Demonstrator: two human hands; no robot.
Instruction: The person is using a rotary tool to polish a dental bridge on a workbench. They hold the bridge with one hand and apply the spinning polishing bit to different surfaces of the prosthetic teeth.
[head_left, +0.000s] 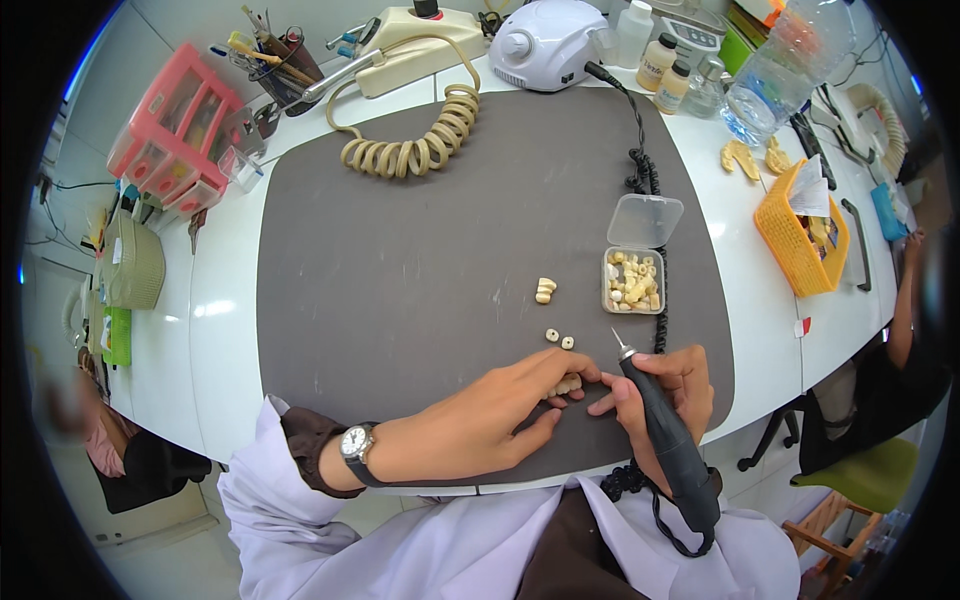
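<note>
My left hand (500,405), with a watch at its wrist, curls its fingers round a small cream row of teeth (567,386), partly hidden under them. My right hand (685,385) grips a dark handpiece (668,440) with a thin pointed bur (617,337) at its metal tip. That tip points up and away, apart from the teeth; the two hands' fingertips nearly meet. Beyond my left hand lie two small cream crowns (560,338) and a stacked cream tooth piece (545,290). A clear box (605,285) with its lid raised holds several such pieces.
A grey mat (400,270) covers the white table. At the back stand a white control unit (545,45), a cream machine with a coiled hose (410,155), and bottles (657,62). A yellow basket (790,255) is at right, pink drawers (175,130) at left. Other people sit at both sides.
</note>
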